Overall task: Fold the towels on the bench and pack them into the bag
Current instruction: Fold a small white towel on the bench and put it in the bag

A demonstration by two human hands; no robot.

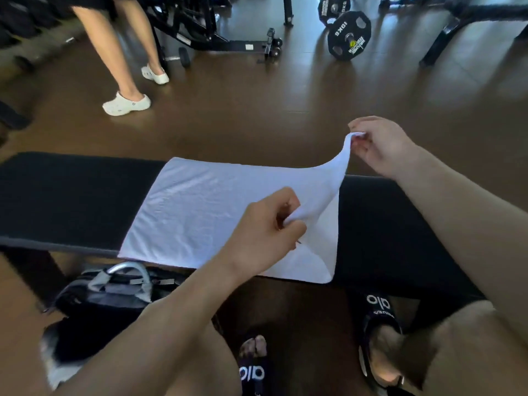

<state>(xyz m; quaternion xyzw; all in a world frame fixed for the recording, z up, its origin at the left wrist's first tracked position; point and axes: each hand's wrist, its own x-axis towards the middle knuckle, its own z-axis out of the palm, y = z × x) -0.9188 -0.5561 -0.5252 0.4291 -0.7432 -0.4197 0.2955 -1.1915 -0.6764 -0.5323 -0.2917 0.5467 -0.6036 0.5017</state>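
Observation:
A white towel lies spread flat across the black padded bench. Its right edge is lifted off the pad. My right hand pinches the far right corner and holds it up above the bench's back edge. My left hand grips the near right corner, raised a little over the towel's middle. A dark bag with grey straps sits on the floor under the bench's front left side; its opening is partly hidden by my left forearm.
Another person's legs in white clogs stand on the brown floor beyond the bench. A 10 kg weight plate and black gym frames stand farther back. My feet in black slides rest below the bench.

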